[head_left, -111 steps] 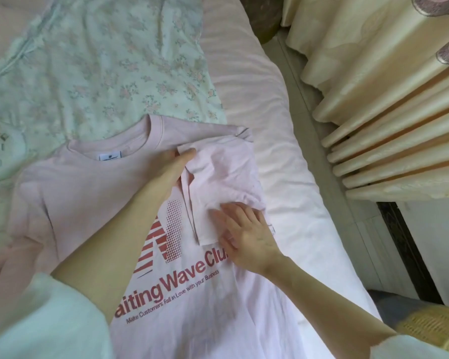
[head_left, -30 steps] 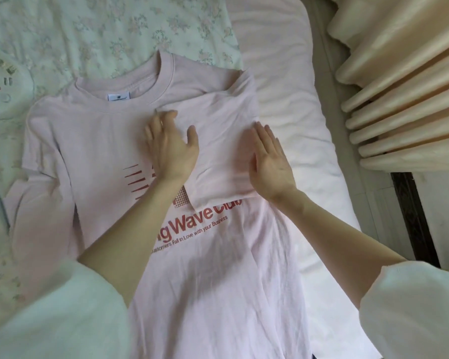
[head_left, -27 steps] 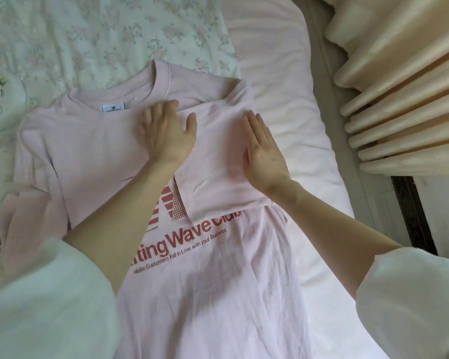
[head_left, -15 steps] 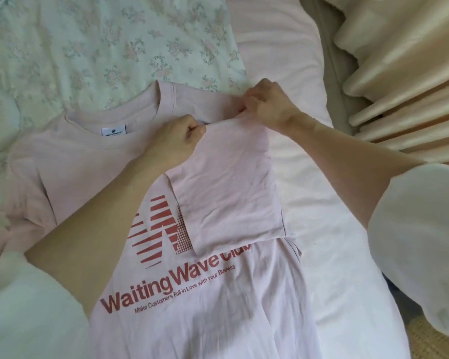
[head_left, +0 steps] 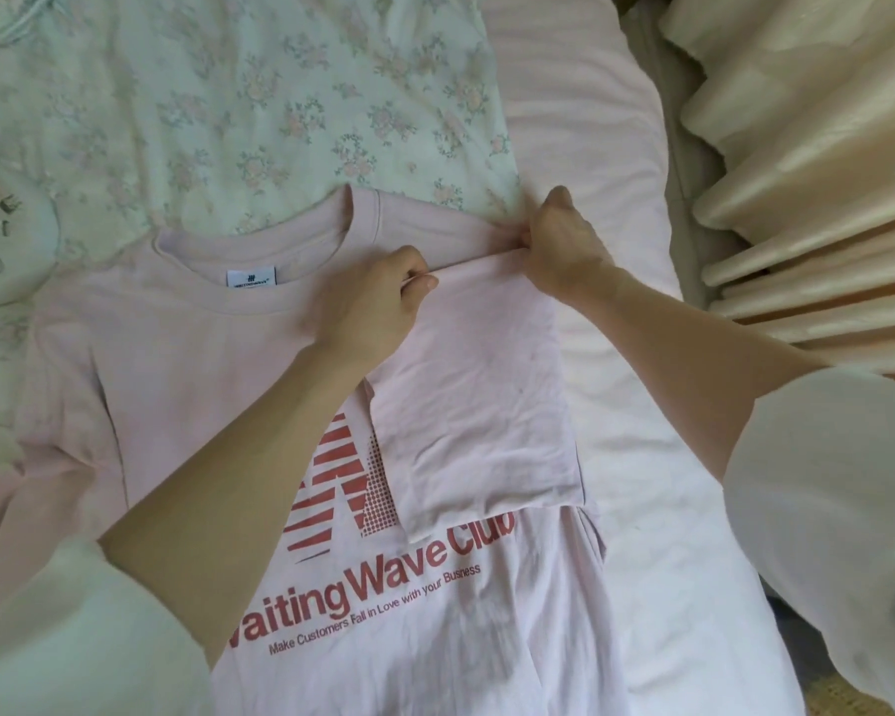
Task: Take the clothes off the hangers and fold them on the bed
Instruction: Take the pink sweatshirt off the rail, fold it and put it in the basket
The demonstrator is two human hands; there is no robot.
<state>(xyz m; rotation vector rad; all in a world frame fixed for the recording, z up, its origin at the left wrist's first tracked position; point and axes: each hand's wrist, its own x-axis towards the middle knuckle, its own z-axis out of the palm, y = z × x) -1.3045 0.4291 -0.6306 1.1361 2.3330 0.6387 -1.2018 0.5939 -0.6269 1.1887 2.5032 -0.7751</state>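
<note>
While the pink T-shirt (head_left: 187, 364) lies face up on the bed (head_left: 641, 457), both hands pinch the top fold of its sleeve (head_left: 476, 405), which is turned inward over the chest. The left hand (head_left: 378, 302) has its fingers curled, with thumb and forefinger nipping the fold's inner end just right of the neckline. The right hand (head_left: 559, 245) is likewise curled and grips the outer end of the same fold at the shoulder, a short span of taut cloth running between the two hands. Below the hands the folded sleeve spreads flat and covers part of the red print (head_left: 352, 483), whose striped block and lettering show beneath the left forearm. Left of the left hand sits the collar with its white neck label (head_left: 251, 278). Beyond both hands, past the shirt's neckline, lies a pale green floral garment (head_left: 259, 105), its lower edge touching or tucked under the T-shirt's shoulders; which of the two I cannot tell. To the right of the right hand, off the mattress edge, hang cream pleated curtains (head_left: 807, 173). Both forearms emerge from loose white sleeves (head_left: 838, 509) at the bottom corners.
</note>
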